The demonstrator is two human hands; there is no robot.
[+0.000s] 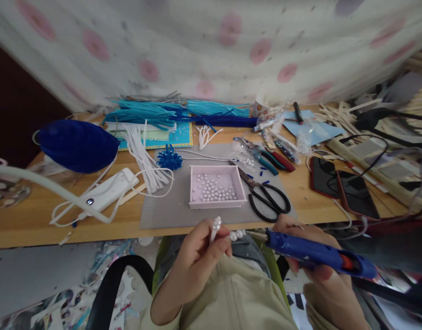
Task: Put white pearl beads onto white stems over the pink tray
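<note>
My left hand [202,256] pinches a white stem tipped with pearl beads [216,224] in front of the table edge. A short row of larger pearl beads [237,235] sticks out to the right of those fingers. My right hand [317,261] is wrapped round a blue hot glue gun [307,250]. The gun's nozzle points left and lies close to the larger beads; whether it touches them I cannot tell. Just beyond my hands stands a pink box [216,205] with loose pearl beads [218,190] inside.
Black-handled scissors [269,201] lie right of the box, with pliers [269,158] behind. A blue tinsel flower [169,158], white pipe cleaners [142,160] and a white power bank [109,192] are to the left. Two phones [357,192] lie at right. Blue pipe cleaners [142,114] line the back.
</note>
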